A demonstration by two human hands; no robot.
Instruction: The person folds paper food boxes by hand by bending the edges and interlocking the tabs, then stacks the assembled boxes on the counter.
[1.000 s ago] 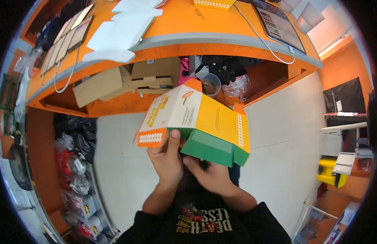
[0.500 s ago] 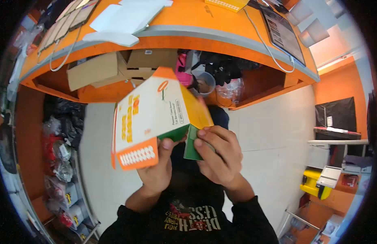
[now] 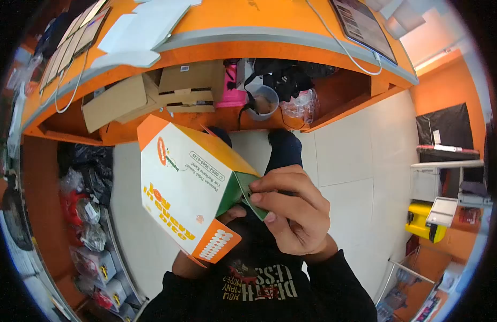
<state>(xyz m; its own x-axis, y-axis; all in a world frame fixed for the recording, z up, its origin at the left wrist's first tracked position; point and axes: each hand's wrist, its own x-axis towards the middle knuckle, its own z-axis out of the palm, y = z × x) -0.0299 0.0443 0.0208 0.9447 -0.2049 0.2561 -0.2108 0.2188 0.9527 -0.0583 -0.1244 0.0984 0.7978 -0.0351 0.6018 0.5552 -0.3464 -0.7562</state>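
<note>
- Head view: a printed box (image 3: 178, 180) sits tilted between the orange desk (image 3: 227, 17) and the person's black top (image 3: 334, 284).
- The right hand (image 3: 296, 212) pinches its green flap (image 3: 244, 183).
- The left hand (image 3: 232, 214) is mostly hidden behind the box; I cannot tell its grip.
- White sheets (image 3: 146, 29) run off the upper edge.

Orange desk (image 3: 235, 17); pale tiled floor (image 3: 345, 161); orange wall (image 3: 447, 85).
</note>
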